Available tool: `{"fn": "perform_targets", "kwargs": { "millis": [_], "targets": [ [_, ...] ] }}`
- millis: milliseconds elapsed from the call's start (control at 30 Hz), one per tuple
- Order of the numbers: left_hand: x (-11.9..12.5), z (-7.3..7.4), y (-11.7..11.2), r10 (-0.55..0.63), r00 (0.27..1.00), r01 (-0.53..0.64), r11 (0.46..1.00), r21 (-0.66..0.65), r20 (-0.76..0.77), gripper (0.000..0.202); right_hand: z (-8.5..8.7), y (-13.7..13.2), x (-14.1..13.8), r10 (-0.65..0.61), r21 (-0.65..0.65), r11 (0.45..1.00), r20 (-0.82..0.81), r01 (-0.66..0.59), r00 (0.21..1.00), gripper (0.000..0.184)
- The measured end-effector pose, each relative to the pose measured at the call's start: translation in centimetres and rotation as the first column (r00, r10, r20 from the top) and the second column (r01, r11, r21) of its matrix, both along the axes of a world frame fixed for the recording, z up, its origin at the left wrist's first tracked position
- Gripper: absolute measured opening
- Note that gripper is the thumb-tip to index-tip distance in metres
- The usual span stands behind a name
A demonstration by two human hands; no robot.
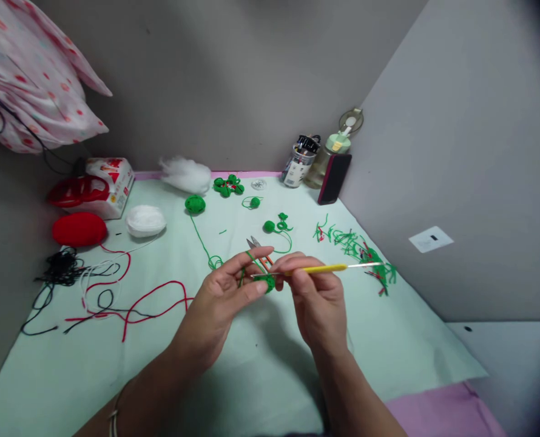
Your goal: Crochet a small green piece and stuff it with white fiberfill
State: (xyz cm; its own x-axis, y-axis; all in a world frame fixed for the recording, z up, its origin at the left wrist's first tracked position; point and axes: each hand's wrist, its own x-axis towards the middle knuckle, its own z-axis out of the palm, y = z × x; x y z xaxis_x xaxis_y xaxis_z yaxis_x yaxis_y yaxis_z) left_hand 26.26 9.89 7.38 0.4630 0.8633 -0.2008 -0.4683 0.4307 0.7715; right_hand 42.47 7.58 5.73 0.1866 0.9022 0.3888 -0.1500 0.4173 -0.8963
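At frame centre, left hand (218,303) pinching green yarn piece (269,283), right hand (319,300) gripping yellow hook (325,269), scissors (254,241) partly hidden behind both, red yarn ball (79,229) left, phone (335,179) upper right

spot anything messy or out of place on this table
Yes: the black yarn at left looks tangled, its loose ends crossing red strands and white strands, and green scraps lie strewn at right. Nothing looks spilled or damaged.
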Motion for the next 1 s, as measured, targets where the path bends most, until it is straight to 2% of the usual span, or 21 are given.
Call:
{"fn": "perform_targets", "kwargs": {
  "millis": [100, 267, 367, 467, 600, 667, 733, 767, 833, 867, 900, 1000],
  "targets": [
    [0.1, -0.3, -0.3, 0.002, 0.997, 0.003, 0.997, 0.071, -0.073, 0.036, -0.3, -0.2, 0.0, -0.011, -0.024, 1.0, 0.03, 0.012, 0.999, 0.013],
    [-0.1, -0.4, -0.3, 0.044, 0.99, -0.032, 0.995, 0.096, -0.134, 0.03, 0.1, -0.2, 0.2, -0.015, -0.125, 0.992, -0.119, 0.0, 0.993, 0.018],
    [-0.1, -0.4, -0.2, 0.053, 0.985, -0.035, 0.994, 0.108, -0.166, 0.03, 0.2, -0.2, 0.2, 0.003, -0.112, 0.994, -0.134, -0.018, 0.991, 0.02],
    [-0.1, -0.4, -0.2, 0.069, 0.977, -0.041, 0.989, 0.142, -0.2, 0.031, 0.3, -0.4, 0.2, -0.019, -0.058, 0.998, -0.056, 0.015, 0.998, 0.019],
    [-0.2, -0.5, -0.3, 0.141, 0.945, -0.073, 0.97, 0.231, -0.295, 0.032, 0.4, -0.9, 0.2, -0.122, 0.052, 0.992, 0.176, 0.114, 0.977, 0.022],
    [-0.1, -0.5, -0.4, 0.202, 0.921, -0.106, 0.953, 0.285, -0.333, 0.033, 0.4, -1.1, 0.2, -0.175, 0.16, 0.979, 0.333, 0.127, 0.927, 0.025],
    [0.0, -0.5, -0.5, 0.237, 0.916, -0.143, 0.947, 0.289, -0.324, 0.037, 0.2, -1.3, 0.3, -0.253, 0.317, 0.944, 0.519, 0.091, 0.817, 0.026],
    [0.1, -0.6, -0.5, 0.223, 0.931, -0.149, 0.955, 0.257, -0.289, 0.039, 0.1, -1.4, 0.3, -0.316, 0.398, 0.915, 0.6, 0.068, 0.735, 0.028],
    [0.2, -0.5, -0.5, 0.122, 0.978, -0.1, 0.987, 0.127, -0.172, 0.044, -0.1, -1.5, 0.3, -0.45, 0.53, 0.847, 0.679, 0.036, 0.58, 0.032],
    [0.2, -0.5, -0.4, 0.054, 0.993, -0.049, 0.997, 0.051, -0.101, 0.046, -0.2, -1.6, 0.2, -0.486, 0.559, 0.828, 0.679, 0.041, 0.55, 0.034],
    [0.2, -0.4, -0.3, -0.002, 0.999, 0.001, 1.0, -0.015, -0.035, 0.048, -0.2, -1.6, 0.2, -0.491, 0.561, 0.825, 0.654, 0.066, 0.576, 0.035],
    [-0.1, -0.1, 0.1, -0.048, 0.996, 0.056, 0.992, -0.117, 0.073, 0.044, 0.1, -1.4, 0.3, -0.359, 0.402, 0.897, 0.418, 0.185, 0.834, 0.027]
  ]
}}
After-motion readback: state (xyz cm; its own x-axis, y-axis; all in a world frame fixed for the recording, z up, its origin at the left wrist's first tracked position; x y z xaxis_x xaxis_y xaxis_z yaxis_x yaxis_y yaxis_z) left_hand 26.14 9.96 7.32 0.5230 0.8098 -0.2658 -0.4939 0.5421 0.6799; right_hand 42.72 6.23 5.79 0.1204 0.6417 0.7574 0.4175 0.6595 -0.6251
